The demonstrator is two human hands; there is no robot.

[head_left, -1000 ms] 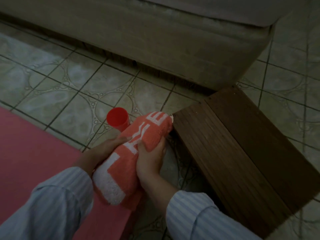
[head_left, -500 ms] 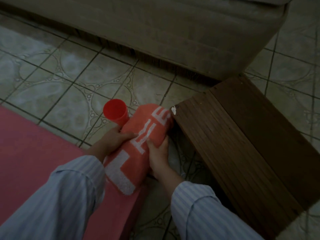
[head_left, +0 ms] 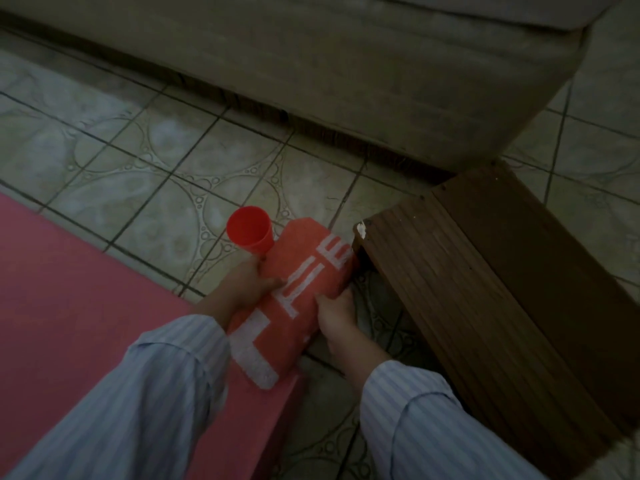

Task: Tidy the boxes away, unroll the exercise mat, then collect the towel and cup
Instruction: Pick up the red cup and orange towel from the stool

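Red cup [head_left: 250, 230] — orange-white towel [head_left: 294, 299]

One cup [head_left: 250, 229], one towel [head_left: 294, 299], one mat [head_left: 86, 299], one wooden step [head_left: 502, 289] and two hands were counted.

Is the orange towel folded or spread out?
Folded: the towel is a compact bundle between the left hand and right hand.

- Both hands hold a rolled orange towel [head_left: 304, 292] with white lettering — left hand [head_left: 247, 280] on its left side, right hand [head_left: 337, 313] on its right.
- The left hand's fingers seem to pinch the base of a red cup [head_left: 250, 229] too.
- A pink mat [head_left: 86, 306] lies left; a wooden step [head_left: 485, 289] right.
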